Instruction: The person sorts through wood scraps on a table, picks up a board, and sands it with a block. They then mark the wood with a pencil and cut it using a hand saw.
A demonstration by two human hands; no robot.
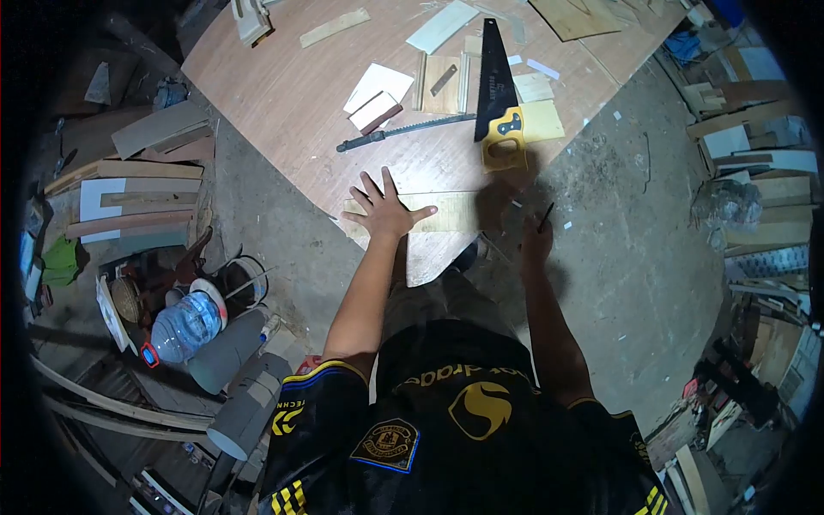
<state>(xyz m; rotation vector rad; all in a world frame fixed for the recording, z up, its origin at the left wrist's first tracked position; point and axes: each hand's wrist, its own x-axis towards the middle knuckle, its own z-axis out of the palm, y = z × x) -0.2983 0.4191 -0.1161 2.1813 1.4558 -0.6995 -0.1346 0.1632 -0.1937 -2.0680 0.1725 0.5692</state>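
Observation:
My left hand (389, 214) lies flat with its fingers spread on a pale wooden board (452, 212) near the table's front corner. A white triangular piece (429, 257) sticks out below that board at the table edge. To the right, off the table and above the floor, my right hand (536, 240) is closed around a thin dark pencil-like tool (546, 216). Beyond the board lies a handsaw with a yellow handle (505, 137), its black blade pointing away. A dark bar clamp (403, 130) rests left of the saw.
The wooden table (283, 94) carries offcuts, a small framed panel (442, 86) and a larger plywood piece (575, 17). On the floor at the left are a large water bottle (189, 324), a grey cylinder (249, 403) and stacked boards (137, 206). More scrap wood (772, 189) lies at the right.

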